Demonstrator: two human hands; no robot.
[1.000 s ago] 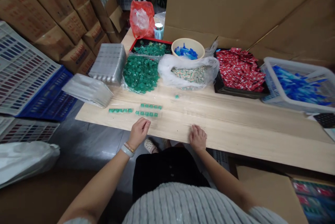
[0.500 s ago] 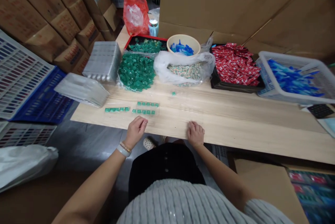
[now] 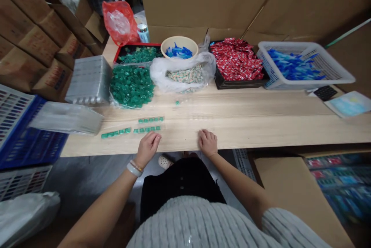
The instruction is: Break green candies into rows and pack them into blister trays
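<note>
Near the table's front edge, my left hand [image 3: 148,148] rests with its fingers curled in; whatever it may hold is hidden. Just beyond it lie short rows of green pieces [image 3: 147,129] in clear trays, with another green row [image 3: 116,133] to the left. My right hand [image 3: 208,142] lies on the wooden table [image 3: 249,124], its fingers bent and close together, with no object visible in it. A faint clear tray [image 3: 199,117] is just beyond that hand. One single green piece [image 3: 177,102] sits farther back.
Along the back stand a bag of green pieces [image 3: 131,85], a cream bowl [image 3: 165,52], a white bag [image 3: 159,74], a black tray of red packets [image 3: 237,60] and a white basket [image 3: 307,81]. Clear containers [image 3: 66,118] are at the left.
The head view has turned to the right, so the table and its contents appear shifted left. Both hands keep nearly the same pose near the front edge.
</note>
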